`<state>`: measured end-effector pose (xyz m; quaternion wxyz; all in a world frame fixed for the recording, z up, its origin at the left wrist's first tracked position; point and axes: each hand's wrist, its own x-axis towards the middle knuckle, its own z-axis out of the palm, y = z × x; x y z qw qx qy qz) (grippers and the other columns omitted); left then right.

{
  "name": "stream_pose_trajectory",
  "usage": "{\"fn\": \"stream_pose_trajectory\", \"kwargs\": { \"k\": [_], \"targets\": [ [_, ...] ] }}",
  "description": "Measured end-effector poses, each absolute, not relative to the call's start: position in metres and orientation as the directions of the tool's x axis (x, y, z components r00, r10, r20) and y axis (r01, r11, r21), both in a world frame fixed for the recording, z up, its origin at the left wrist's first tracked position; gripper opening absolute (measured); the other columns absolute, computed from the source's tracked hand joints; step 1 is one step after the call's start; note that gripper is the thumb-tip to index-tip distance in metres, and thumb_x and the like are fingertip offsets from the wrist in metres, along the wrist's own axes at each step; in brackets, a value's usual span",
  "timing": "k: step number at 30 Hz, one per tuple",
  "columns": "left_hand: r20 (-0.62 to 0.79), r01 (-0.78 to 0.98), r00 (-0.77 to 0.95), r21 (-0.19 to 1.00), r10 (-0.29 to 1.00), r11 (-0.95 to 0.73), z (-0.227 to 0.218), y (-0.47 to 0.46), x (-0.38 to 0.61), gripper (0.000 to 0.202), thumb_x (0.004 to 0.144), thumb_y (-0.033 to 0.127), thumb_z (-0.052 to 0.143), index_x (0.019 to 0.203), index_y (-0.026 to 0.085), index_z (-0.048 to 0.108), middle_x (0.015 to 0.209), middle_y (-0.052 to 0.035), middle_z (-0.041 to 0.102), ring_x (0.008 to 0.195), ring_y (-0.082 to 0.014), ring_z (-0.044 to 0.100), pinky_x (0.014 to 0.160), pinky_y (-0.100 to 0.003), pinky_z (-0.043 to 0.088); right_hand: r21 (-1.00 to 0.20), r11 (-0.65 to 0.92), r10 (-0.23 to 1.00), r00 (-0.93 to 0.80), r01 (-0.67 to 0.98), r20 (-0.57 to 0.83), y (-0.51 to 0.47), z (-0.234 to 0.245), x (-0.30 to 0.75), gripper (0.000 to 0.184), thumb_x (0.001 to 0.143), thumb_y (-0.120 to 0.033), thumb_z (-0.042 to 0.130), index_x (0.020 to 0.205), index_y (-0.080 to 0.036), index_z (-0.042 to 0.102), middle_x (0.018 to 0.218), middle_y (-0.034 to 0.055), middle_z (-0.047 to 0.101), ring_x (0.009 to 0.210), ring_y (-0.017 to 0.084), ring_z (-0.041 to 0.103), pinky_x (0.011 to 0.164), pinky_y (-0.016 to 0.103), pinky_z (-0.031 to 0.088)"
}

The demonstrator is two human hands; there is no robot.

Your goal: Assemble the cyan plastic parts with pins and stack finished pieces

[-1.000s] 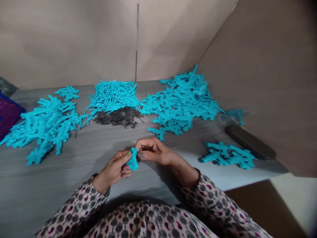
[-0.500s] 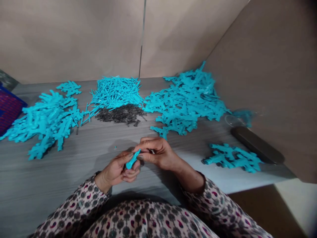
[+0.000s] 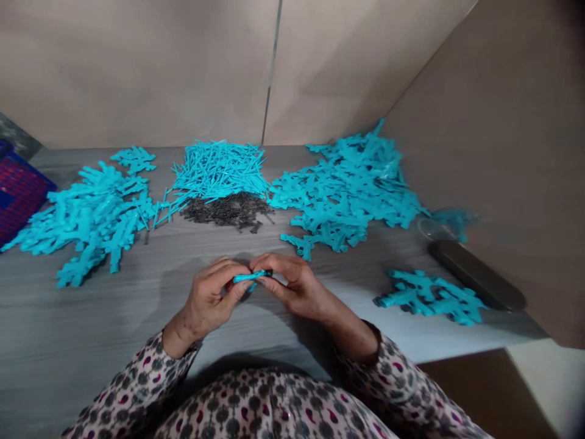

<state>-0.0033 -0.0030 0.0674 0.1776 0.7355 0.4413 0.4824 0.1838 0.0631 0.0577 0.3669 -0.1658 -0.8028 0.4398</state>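
Head view: the left hand point(image 3: 208, 299) and right hand point(image 3: 292, 283) are held close together above the grey wood-grain desk point(image 3: 91, 323). Both are narrowly closed, pinching one slim turquoise plastic piece point(image 3: 249, 277) that lies roughly level between their fingertips. A dark tip at its right end is partly covered by the right hand's fingers. Patterned sleeves point(image 3: 137, 384) enter from the lower edge.

Beyond the hands, nearest to them, lies a heap of dark grey small parts point(image 3: 228, 211), touching a pile of thin turquoise pins point(image 3: 219, 174) behind it. Left of these is a pile of turquoise moulded pieces point(image 3: 91, 216), with a purple-red basket point(image 3: 18, 195) at the desk's left edge. To the right is a larger turquoise pile point(image 3: 342, 189), and a smaller one point(image 3: 429, 299) lies nearer. A dark oblong case point(image 3: 475, 274) lies beside the smaller pile, near a clear plastic item point(image 3: 432, 230). Beige partitions point(image 3: 137, 67) stand behind the desk and along its right side, and nothing sits between the hands and the piles.
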Motion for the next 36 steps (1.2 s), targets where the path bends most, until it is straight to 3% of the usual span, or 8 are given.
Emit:
{"fn": "stream_pose_trajectory", "kwargs": {
  "k": [5,10,16,19,26,32,36],
  "targets": [
    [0.579,0.486,0.127,0.671,0.805,-0.559,0.07,-0.005,-0.003,0.006,0.09,0.018,0.061,0.091,0.015,0.067,0.078,-0.0062,0.069,0.072,-0.0147,0.063,0.068,-0.025,0.05,-0.795,0.607,0.564,-0.706,0.002,0.429,0.064,0.06,0.186,0.013,0.099,-0.029,0.051,0.098,-0.018,0.058,0.083,0.0033,0.065,0.075,0.013,0.059,0.07,0.024,0.046],
    [0.5,0.453,0.152,0.731,0.852,-0.51,0.072,-0.008,-0.004,0.011,0.092,0.021,0.059,0.086,0.015,0.066,0.073,-0.0044,0.067,0.067,-0.0131,0.06,0.064,-0.023,0.047,-0.725,0.687,0.451,-0.758,-0.043,0.471,0.062,0.068,0.187,0.019,0.101,-0.028,0.043,0.088,-0.018,0.054,0.077,0.0031,0.058,0.071,0.014,0.053,0.066,0.025,0.042],
    [0.474,0.337,0.122,0.807,0.872,-0.485,0.074,-0.011,0.002,0.013,0.092,0.022,0.06,0.084,0.015,0.068,0.07,-0.0031,0.066,0.065,-0.0119,0.059,0.062,-0.022,0.047,-0.651,0.758,0.482,-0.704,0.037,0.521,0.051,0.073,0.187,0.013,0.096,-0.018,0.048,0.084,-0.019,0.052,0.069,-0.0007,0.054,0.062,0.012,0.049,0.06,0.025,0.035],
    [0.453,0.306,0.084,0.836,0.888,-0.455,0.075,-0.011,0.004,0.014,0.091,0.022,0.061,0.082,0.014,0.068,0.068,-0.0028,0.065,0.063,-0.0115,0.058,0.061,-0.021,0.047,-0.674,0.738,0.51,-0.663,0.011,0.547,0.051,0.069,0.184,0.014,0.095,-0.017,0.049,0.081,-0.019,0.052,0.064,-0.0024,0.05,0.057,0.011,0.045,0.056,0.025,0.033],
    [0.223,0.132,0.021,0.966,0.975,-0.224,0.073,-0.007,0.0,0.024,0.088,0.035,0.066,0.082,0.012,0.072,0.067,-0.0047,0.066,0.055,-0.0118,0.056,0.05,-0.021,0.046,-0.708,0.706,0.499,-0.693,-0.024,0.521,0.064,0.061,0.185,0.015,0.099,-0.024,0.049,0.091,-0.018,0.059,0.072,0.002,0.061,0.063,0.012,0.055,0.061,0.023,0.041],
    [0.398,0.231,0.018,0.891,0.917,-0.391,0.074,-0.007,-0.004,0.014,0.088,0.024,0.066,0.084,0.015,0.075,0.077,-0.0065,0.069,0.07,-0.0148,0.062,0.062,-0.024,0.051,-0.762,0.648,0.535,-0.702,-0.016,0.47,0.062,0.061,0.186,0.015,0.098,-0.029,0.051,0.093,-0.018,0.06,0.074,0.0023,0.062,0.065,0.012,0.055,0.062,0.024,0.044],
    [0.463,0.292,0.037,0.843,0.886,-0.452,0.075,-0.009,-0.005,0.012,0.088,0.02,0.063,0.085,0.016,0.074,0.075,-0.0054,0.068,0.069,-0.0146,0.06,0.063,-0.025,0.048,-0.828,0.559,0.574,-0.701,-0.044,0.424,0.058,0.062,0.181,0.021,0.099,-0.033,0.05,0.089,-0.017,0.061,0.074,0.0024,0.06,0.066,0.012,0.054,0.062,0.024,0.043]
  ]
}}
